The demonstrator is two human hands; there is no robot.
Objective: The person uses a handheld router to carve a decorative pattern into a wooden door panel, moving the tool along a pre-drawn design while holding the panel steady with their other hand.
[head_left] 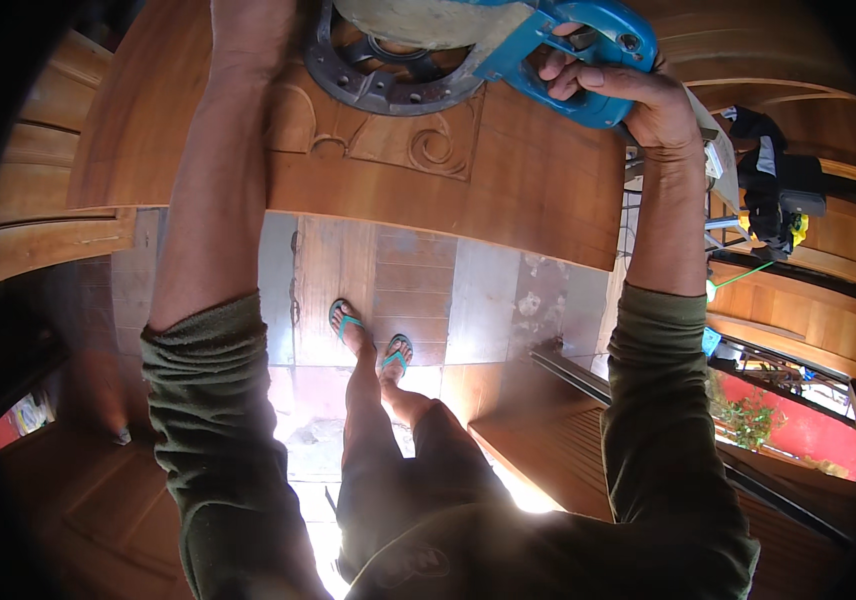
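A blue plunge router with a round, dark, perforated base sits over a brown wooden panel near the top of the view. My right hand is closed around the router's blue loop handle, fingers curled through it. Beside the router's left side, my left hand is cut off by the upper edge, so its fingers and anything they hold are hidden. Carved scrolls and curved lines show in the panel just below the router base.
More wooden panels lean at the left and right. Dark cloth and a black bag hang at the right. A slatted wooden piece lies low on the right. My sandalled feet stand on the tiled floor.
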